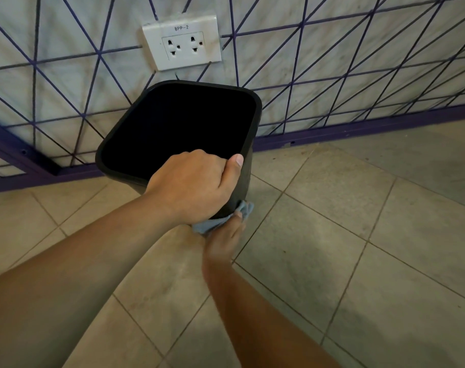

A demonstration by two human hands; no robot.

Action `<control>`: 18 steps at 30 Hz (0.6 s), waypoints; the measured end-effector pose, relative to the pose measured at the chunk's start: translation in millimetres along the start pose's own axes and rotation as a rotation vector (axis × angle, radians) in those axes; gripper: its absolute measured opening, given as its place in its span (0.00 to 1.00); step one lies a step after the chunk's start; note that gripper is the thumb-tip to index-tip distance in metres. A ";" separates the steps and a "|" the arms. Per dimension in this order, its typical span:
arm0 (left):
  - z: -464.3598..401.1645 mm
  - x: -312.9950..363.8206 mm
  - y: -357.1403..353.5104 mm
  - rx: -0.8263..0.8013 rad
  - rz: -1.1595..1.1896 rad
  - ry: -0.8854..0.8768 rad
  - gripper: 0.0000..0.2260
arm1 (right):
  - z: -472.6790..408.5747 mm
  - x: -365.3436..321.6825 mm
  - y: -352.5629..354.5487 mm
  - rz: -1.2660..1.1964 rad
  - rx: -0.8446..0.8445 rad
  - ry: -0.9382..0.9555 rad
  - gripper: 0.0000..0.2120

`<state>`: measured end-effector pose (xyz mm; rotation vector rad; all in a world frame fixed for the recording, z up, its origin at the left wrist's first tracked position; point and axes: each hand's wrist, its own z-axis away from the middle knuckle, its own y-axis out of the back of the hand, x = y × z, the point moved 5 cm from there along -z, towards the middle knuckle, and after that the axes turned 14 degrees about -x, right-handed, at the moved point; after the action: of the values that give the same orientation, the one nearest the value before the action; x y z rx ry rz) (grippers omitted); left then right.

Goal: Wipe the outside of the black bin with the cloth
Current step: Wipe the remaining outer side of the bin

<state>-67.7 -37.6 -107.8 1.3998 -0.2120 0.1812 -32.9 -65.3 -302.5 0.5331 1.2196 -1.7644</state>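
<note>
The black bin (125,128) stands on the tiled floor close to the wall, its square mouth open towards me. My left hand (191,184) grips the near rim, fingers curled inside and thumb on the outer right corner. Below it, my right hand (223,243) holds a blue-grey cloth (215,221) against the bin's lower near wall. Most of that wall and the cloth is hidden behind my left hand.
A white double wall socket (183,43) sits on the marble-look wall with purple lines, just above the bin. A purple skirting strip (358,128) runs along the wall's foot. Beige floor tiles (358,235) spread to the right and towards me.
</note>
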 end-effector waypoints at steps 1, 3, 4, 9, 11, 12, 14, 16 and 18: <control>-0.2 0.6 0.0 -0.001 0.005 -0.004 0.28 | -10.2 5.1 6.3 -0.023 0.055 -0.066 0.30; -0.8 0.2 -0.3 0.001 0.003 -0.003 0.28 | -16.4 11.3 3.7 -0.056 0.064 -0.160 0.34; -0.4 0.1 -0.4 0.003 0.003 -0.001 0.28 | -8.1 3.4 -2.1 -0.059 0.031 -0.125 0.39; -1.3 -1.6 -0.6 0.008 -0.001 -0.005 0.28 | -0.1 -9.3 -6.8 -0.084 0.036 -0.045 0.32; -1.9 -2.1 -1.3 0.005 -0.002 -0.005 0.28 | -16.1 -3.8 -0.5 -0.127 0.082 -0.159 0.26; -2.1 -2.5 -1.7 0.004 -0.003 -0.006 0.28 | -15.2 -8.1 -3.0 -0.141 0.072 -0.171 0.27; -1.1 -2.3 -1.4 0.010 -0.004 -0.010 0.27 | 11.5 -28.8 -19.5 -0.162 0.018 -0.100 0.35; -1.5 -1.5 -0.1 0.018 0.013 -0.026 0.25 | 38.1 -49.4 -37.9 -0.159 -0.084 0.037 0.37; -2.2 -1.7 -0.2 0.001 0.062 -0.038 0.24 | 54.8 -63.9 -45.3 -0.047 -0.115 0.244 0.32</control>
<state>-69.2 -35.5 -108.7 1.3997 -0.2876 0.2061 -32.0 -82.1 -208.4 0.6706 1.5035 -1.6919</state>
